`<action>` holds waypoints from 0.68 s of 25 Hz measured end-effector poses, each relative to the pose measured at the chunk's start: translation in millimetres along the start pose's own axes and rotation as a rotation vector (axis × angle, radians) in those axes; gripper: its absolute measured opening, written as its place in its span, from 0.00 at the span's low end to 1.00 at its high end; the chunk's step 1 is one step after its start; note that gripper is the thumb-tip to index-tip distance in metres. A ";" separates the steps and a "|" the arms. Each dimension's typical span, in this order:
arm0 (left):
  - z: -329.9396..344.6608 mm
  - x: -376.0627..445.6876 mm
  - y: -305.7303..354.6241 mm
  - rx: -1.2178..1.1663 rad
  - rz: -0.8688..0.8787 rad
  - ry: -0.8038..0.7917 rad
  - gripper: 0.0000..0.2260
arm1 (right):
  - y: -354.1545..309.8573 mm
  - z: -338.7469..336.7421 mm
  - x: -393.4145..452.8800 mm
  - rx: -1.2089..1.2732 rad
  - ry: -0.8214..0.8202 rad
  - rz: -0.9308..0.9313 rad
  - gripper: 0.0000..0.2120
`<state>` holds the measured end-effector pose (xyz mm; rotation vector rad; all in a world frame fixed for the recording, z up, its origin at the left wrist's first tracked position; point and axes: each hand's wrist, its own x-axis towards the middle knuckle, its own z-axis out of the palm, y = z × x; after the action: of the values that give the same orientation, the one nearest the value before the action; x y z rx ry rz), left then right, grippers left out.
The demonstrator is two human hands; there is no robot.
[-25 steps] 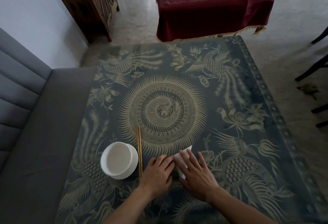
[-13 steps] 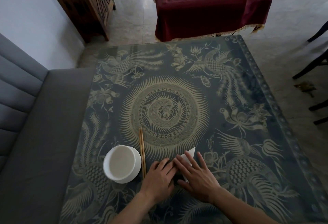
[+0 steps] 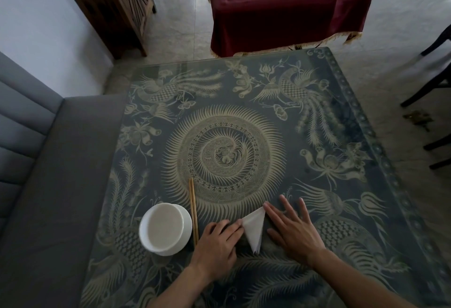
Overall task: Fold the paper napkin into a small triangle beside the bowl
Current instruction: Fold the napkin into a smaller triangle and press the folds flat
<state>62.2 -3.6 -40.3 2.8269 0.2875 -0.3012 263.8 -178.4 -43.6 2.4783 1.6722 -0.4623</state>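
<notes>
Between a person's two hands, a white paper napkin folded into a small triangle lies on the patterned dark tabletop. Left hand touches its edge with relaxed fingertips; right hand rests flat, fingers spread, alongside. A round white ceramic bowl and wooden chopsticks sit left of the left hand.

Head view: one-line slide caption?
Left hand and right hand flank a white triangular paper napkin beside chopsticks and bowl.
</notes>
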 end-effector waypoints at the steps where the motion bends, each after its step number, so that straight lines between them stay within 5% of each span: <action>1: -0.1 0.1 1.0 0.002 -0.001 -0.001 0.24 | 2.4 0.0 -0.1 -0.015 -0.007 -0.017 0.28; 9: 2.8 15.4 8.4 -0.017 0.158 0.107 0.23 | -8.4 -1.0 2.4 0.009 -0.011 -0.140 0.28; 17: 14.2 22.3 18.1 0.080 0.145 -0.076 0.28 | 5.6 3.4 5.5 0.019 -0.066 -0.189 0.31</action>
<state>85.1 -21.2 -54.2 2.8872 0.0554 -0.3961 270.2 -176.5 -49.0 2.3008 1.8921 -0.5757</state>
